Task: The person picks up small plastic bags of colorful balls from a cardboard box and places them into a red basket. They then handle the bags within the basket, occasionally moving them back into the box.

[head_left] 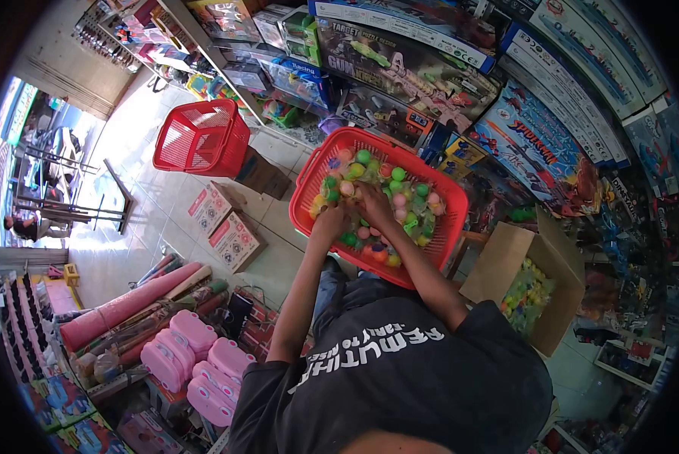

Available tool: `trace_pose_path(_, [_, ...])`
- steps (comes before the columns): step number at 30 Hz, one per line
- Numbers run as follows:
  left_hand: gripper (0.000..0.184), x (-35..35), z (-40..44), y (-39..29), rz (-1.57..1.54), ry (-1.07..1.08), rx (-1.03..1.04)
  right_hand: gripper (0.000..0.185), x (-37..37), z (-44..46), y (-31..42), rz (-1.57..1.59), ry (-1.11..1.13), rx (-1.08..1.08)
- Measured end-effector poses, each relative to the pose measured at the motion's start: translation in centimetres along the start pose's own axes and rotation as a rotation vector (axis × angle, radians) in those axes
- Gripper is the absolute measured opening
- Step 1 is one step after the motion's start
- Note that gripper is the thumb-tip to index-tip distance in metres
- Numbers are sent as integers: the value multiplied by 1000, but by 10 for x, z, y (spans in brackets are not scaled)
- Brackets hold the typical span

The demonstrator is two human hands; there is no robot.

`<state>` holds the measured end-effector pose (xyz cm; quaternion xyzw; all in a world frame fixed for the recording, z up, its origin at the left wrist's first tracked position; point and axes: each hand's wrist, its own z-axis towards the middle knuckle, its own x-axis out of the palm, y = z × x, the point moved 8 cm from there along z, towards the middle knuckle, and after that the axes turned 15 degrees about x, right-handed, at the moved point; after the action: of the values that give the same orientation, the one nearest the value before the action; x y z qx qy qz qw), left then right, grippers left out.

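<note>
A red plastic basket (454,219) in front of me holds many small coloured balls (397,186), several in clear plastic wrapping. Both hands reach into its left half, close together. My left hand (333,219) is low among the balls near the basket's near left side, fingers bent inward. My right hand (372,201) lies just beyond and to the right of it, its fingers curled down towards the same spot. Whatever is between the fingers is too small and too covered to make out.
A second red basket (237,140) stands on a brown box at the left. White-and-red cartons (236,240) are on the tiled floor. An open cardboard box (498,261) of yellow-green wrapped items is at my right. Toy boxes (407,68) line the shelves ahead; pink cases (177,352) sit lower left.
</note>
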<state>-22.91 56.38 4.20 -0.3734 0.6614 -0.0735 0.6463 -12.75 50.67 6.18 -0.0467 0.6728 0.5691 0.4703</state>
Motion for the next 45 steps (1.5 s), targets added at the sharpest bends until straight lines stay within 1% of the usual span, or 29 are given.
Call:
trace_pose_path(2, [44,2,-1,-2,27,24,-6,53,0,1,-1,12,-8,16])
trace_pose_path(4, [42,5,-3,-3,104,35,43,52,-1,2,-1,26,-14,32])
trace_pose_path(6, [42,5,-4,-2,70,29,41,49,2,5,-7,38,29,98])
trace_pose_path(10, [41,-2,-3,-3,29,-29,9,46,-6,8,-10,96,52,74])
trace_pose_path(11, [41,-3,-3,-4,30,-31,9,44,-7,8,-12,151,91,64])
trace_pose_path(13, [42,-13,-3,-7,11,-116,12,43,-15,5,-12,207,130,56])
trace_pose_path(14, [42,-15,-4,-9,12,-113,16,41,-19,4,-15,212,163,85])
trace_pose_path(16, [42,-27,-6,-20,134,-177,62,39,-31,1,-13,215,186,121])
trace_pose_path(17, [42,-27,-7,-23,132,-171,70,37,-37,-2,-12,263,190,156])
trace_pose_path(19, [45,-41,-11,-37,219,-323,184,34,-42,-7,-17,314,185,197])
trace_pose_path(21, [48,-41,-12,-46,187,-313,219,31,-32,-13,-32,646,324,366])
trace_pose_path(23, [51,-47,-12,-55,157,-306,252,30,-28,-16,-44,720,290,393])
trace_pose_path(25, [59,-42,-11,-59,-67,-181,282,30,-31,-22,-47,794,260,419])
trace_pose_path(27, [63,-44,-12,-62,-39,-156,325,30,-29,-32,-58,1027,249,622])
trace_pose_path(28, [66,-43,-13,-66,-14,-134,363,30,-33,-35,-57,1030,240,623])
trace_pose_path(30, [67,-41,-15,-70,25,-133,385,31,-24,-47,-53,1410,424,758])
trace_pose_path(32, [67,-42,-13,-75,62,-134,410,30,-26,-51,-53,1417,396,767])
trace_pose_path(34, [66,-49,-15,-87,-177,-144,543,32,-30,-55,-55,1422,370,778])
trace_pose_path(35, [66,-49,-17,-92,-178,-139,550,31,-29,-58,-53,1417,417,776])
trace_pose_path(36, [62,-53,-22,-102,-239,-140,595,32,-28,-60,-49,1412,464,772])
trace_pose_path(37, [59,-54,-25,-110,-300,-141,640,32,-29,-63,-48,1414,454,770])
trace_pose_path(38, [59,-50,-25,-111,-299,-137,648,32,-30,-66,-44,1406,485,737])
trace_pose_path(39, [53,-46,-25,-110,-322,-172,673,32,-31,-69,-37,1398,515,703])
trace_pose_path(40, [47,-42,-25,-109,-345,-207,699,32,-35,-72,-32,1400,503,699])
trace_pose_path(41, [47,-36,-24,-107,-345,-202,712,32,-39,-76,-29,1330,467,698])
trace_pose_path(42, [42,-33,-22,-99,-527,-209,606,32,-41,-81,-27,1262,430,699])
trace_pose_path(43, [37,-27,-23,-90,-707,-211,492,32,-41,-87,-28,1265,415,700])
trace_pose_path(44, [37,-25,-26,-92,-708,-203,502,32,-40,-92,-29,1223,436,702])
trace_pose_path(45, [33,-28,-31,-94,-757,-205,430,32,-42,-97,-22,1179,458,703])
